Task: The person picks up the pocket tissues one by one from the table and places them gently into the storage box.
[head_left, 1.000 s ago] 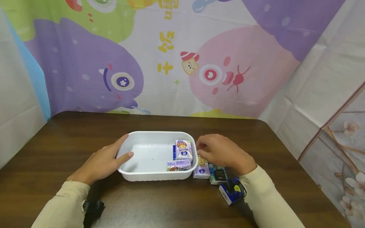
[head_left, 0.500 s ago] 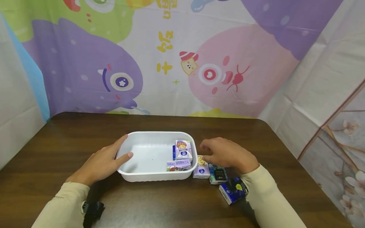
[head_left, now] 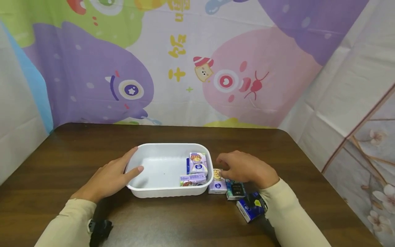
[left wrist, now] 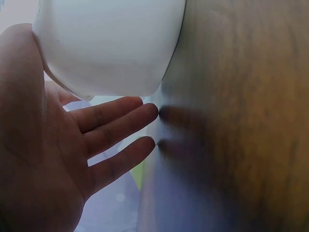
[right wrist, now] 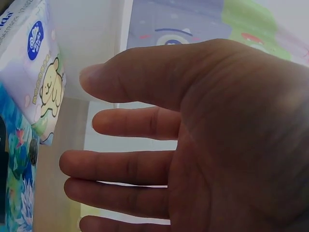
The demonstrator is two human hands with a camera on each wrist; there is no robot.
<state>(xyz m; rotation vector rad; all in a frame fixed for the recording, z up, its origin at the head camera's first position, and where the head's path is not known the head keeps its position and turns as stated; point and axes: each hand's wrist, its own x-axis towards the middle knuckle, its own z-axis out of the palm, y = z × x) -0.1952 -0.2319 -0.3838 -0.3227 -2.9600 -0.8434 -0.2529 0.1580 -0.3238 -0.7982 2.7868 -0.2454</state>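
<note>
The right hand [head_left: 247, 168], thumb apart from its straight fingers and holding nothing, hovers by the purple packet [head_left: 218, 187], which lies on the table [head_left: 166, 221] just right of the white tray [head_left: 168, 193]. Pinching the packet across its narrow sides would likely work best, the left hand [head_left: 112, 178], spread at the tray's left rim, steadying it. The packet's long axis runs near to far, logo end nearest.
</note>
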